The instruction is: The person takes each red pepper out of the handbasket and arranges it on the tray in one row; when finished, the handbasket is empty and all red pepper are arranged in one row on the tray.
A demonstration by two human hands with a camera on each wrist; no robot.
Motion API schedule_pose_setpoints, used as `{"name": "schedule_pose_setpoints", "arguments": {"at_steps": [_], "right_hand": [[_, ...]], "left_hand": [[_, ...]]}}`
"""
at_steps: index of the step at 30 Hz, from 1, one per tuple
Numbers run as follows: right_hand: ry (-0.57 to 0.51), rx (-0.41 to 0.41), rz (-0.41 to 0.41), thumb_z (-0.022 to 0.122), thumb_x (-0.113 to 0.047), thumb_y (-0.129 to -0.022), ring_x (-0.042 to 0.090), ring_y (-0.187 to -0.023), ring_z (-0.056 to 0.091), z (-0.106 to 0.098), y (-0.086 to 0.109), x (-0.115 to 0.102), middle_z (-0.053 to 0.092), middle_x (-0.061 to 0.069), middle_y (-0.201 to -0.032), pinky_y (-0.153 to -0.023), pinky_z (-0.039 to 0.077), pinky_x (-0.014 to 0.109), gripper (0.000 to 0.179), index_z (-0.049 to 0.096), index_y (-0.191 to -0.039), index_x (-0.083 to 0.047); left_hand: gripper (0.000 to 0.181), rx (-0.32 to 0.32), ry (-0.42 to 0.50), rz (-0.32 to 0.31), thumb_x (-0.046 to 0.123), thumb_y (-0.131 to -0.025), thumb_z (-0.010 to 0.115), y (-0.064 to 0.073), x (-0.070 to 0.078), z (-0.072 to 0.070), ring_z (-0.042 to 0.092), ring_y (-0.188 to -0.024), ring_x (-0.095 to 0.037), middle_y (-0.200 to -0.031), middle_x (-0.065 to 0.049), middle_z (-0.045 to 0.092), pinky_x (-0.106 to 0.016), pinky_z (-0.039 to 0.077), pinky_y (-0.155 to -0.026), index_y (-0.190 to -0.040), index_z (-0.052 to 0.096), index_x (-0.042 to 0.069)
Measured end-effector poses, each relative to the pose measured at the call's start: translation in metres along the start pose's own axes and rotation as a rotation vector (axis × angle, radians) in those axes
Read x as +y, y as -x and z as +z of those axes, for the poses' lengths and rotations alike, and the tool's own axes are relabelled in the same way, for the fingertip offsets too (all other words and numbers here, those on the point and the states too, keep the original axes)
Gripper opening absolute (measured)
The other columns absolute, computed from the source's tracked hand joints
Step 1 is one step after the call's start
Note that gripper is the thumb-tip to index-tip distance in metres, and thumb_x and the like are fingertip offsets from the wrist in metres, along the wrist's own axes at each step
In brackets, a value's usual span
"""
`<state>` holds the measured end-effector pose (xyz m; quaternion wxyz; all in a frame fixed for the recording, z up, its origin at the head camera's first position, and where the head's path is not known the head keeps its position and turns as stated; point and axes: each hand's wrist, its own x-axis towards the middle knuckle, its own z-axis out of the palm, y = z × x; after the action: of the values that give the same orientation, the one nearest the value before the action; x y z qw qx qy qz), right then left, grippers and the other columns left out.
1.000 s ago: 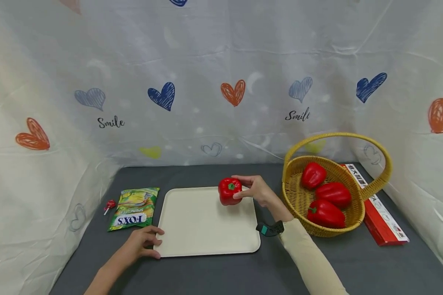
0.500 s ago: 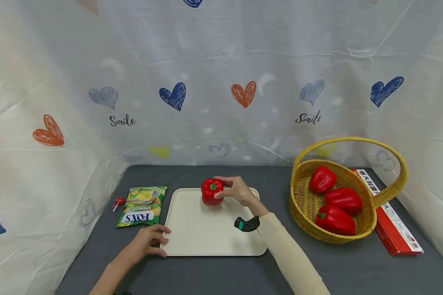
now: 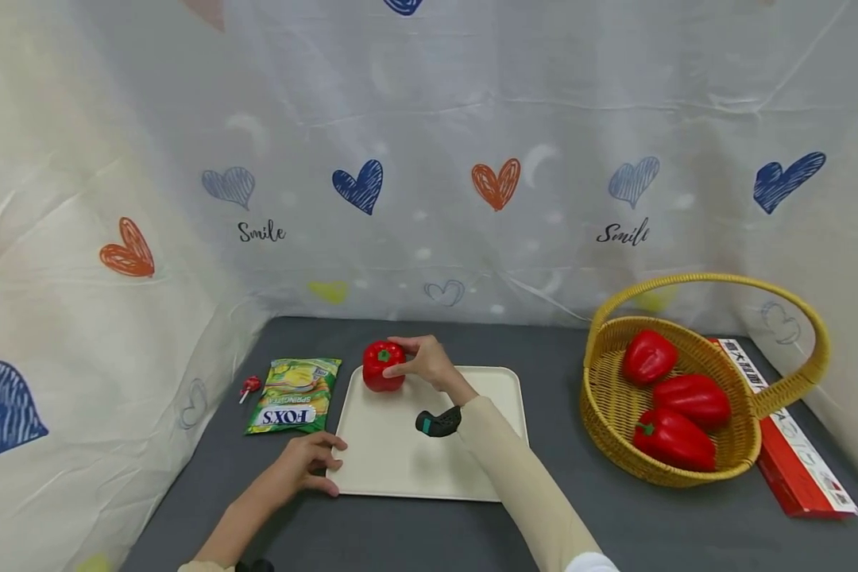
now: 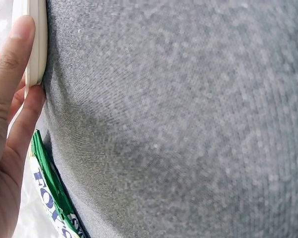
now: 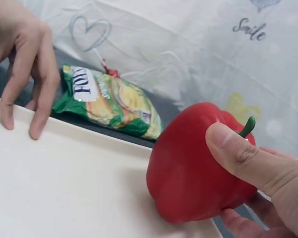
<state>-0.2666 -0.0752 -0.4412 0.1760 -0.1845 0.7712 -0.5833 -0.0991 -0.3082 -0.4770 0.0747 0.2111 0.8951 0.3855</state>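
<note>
A red bell pepper [image 3: 377, 375] with a green stem is held by my right hand [image 3: 429, 364], thumb on one side and fingers on the other. It stands at the far left corner of a cream tray [image 3: 393, 457], close over the surface in the right wrist view. My left hand [image 3: 296, 467] holds the tray's near left corner, fingers over the left rim and thumb at the front side. In the left wrist view, the thumb [image 4: 12, 54] lies against the tray's edge [image 4: 37, 49].
A green and yellow FOX'S packet [image 3: 293, 395] lies left of the tray, with a red lollipop [image 3: 250, 384] beside it. At right stands a yellow wicker basket [image 3: 600, 413] with three red peppers [image 3: 689, 400]. Behind it lies a red and white box [image 3: 801, 469].
My right hand has carried the bell pepper leftward across the tray, from its right side to its far left corner. My left hand keeps its place at the tray; the head view has shifted.
</note>
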Motion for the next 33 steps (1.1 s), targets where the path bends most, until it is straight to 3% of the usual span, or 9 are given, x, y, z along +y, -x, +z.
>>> {"name": "schedule_pose_setpoints", "arguments": {"at_steps": [6,17,25,33], "right_hand": [[0.014,0.032,0.019,0.084,-0.015,-0.074,0.026,-0.114,0.058,0.015,-0.007,-0.002,0.062,0.011,-0.126,-0.086,0.053,0.031,0.058,0.063,-0.128,-0.012],[0.010,0.037,-0.020,0.083,-0.017,-0.077,0.026,-0.123,0.052,0.033,-0.012,-0.004,0.057,0.011,-0.134,-0.096,0.048,0.036,0.062,0.057,-0.133,-0.011],[-0.024,0.028,-0.053,0.079,-0.014,-0.080,0.028,-0.124,0.051,0.037,-0.011,-0.003,0.055,0.012,-0.135,-0.098,0.046,0.039,0.064,0.052,-0.137,-0.006],[-0.062,0.002,-0.100,0.079,-0.008,-0.079,0.031,-0.132,0.042,0.036,-0.009,-0.004,0.046,0.013,-0.144,-0.104,0.038,0.044,0.070,0.046,-0.141,-0.006]], "left_hand": [[0.025,-0.004,0.009,-0.032,0.017,-0.067,0.086,0.000,0.001,0.002,0.062,-0.092,-0.020,-0.109,-0.016,0.061,-0.029,0.056,-0.076,-0.084,0.074,0.003],[0.023,0.039,-0.010,-0.006,0.015,-0.067,0.086,0.002,0.002,0.002,0.064,-0.090,-0.020,-0.107,-0.016,0.063,-0.025,0.055,-0.073,-0.082,0.073,0.003],[0.023,0.055,-0.010,0.002,0.016,-0.067,0.086,0.002,0.000,0.003,0.064,-0.089,-0.016,-0.107,-0.016,0.063,-0.025,0.055,-0.073,-0.081,0.073,0.003],[0.023,0.034,0.030,-0.032,0.015,-0.067,0.086,0.003,0.001,0.004,0.065,-0.092,-0.017,-0.110,-0.015,0.061,-0.026,0.055,-0.076,-0.081,0.072,0.004]]}}
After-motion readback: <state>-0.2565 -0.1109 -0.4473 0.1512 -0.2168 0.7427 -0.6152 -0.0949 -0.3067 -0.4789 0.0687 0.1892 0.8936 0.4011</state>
